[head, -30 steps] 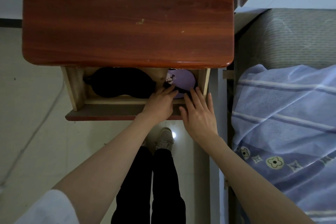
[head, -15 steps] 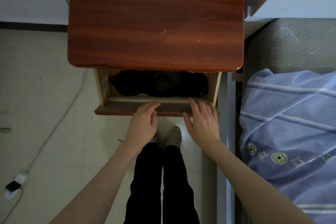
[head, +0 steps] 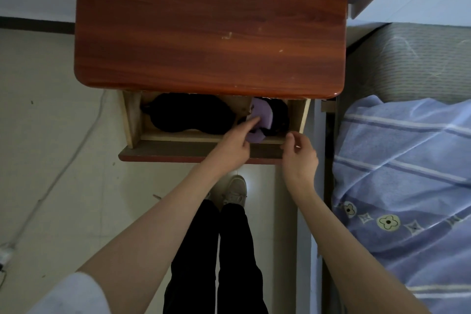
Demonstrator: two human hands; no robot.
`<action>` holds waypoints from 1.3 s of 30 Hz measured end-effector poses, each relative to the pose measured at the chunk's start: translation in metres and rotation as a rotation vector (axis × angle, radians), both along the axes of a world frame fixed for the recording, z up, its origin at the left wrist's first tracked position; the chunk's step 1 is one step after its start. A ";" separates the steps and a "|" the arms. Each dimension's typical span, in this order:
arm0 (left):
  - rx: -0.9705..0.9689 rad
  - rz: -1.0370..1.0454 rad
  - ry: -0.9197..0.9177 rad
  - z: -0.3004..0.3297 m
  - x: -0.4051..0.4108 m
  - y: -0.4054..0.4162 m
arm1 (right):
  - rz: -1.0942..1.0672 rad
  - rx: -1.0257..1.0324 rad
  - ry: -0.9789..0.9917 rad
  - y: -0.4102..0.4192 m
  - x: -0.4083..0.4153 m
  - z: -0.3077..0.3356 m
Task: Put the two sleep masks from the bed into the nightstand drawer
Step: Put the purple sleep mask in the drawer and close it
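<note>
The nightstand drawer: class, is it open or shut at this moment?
Open. The drawer juts out beneath the nightstand top, exposing the black mask and purple mask inside.

Two sleep masks (head: 190,115) (head: 262,120) are seen side by side in the open drawer (head: 132,122), under the nightstand (head: 209,25), with the bed (head: 407,160) at the frame's right.

One view only is given, taken from the head and aimed almost straight down. The nightstand (head: 211,25) top is seen from directly above, filling the upper middle, with the open drawer (head: 198,153) just below it. The floor (head: 51,160) is taken in at the left, the bed (head: 407,160) at the right edge. Both forearms are caught close, entering from the bottom corners; legs and shoes are seen beneath.
</note>
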State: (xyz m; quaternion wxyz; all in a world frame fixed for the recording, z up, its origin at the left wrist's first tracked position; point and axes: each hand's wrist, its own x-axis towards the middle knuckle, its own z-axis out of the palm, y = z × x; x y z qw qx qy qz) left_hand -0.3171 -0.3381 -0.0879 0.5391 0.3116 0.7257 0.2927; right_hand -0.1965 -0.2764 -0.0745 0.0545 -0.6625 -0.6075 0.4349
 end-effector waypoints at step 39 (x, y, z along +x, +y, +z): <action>-0.276 0.627 0.113 -0.014 0.003 0.041 | -0.986 -0.849 0.530 -0.002 0.011 0.011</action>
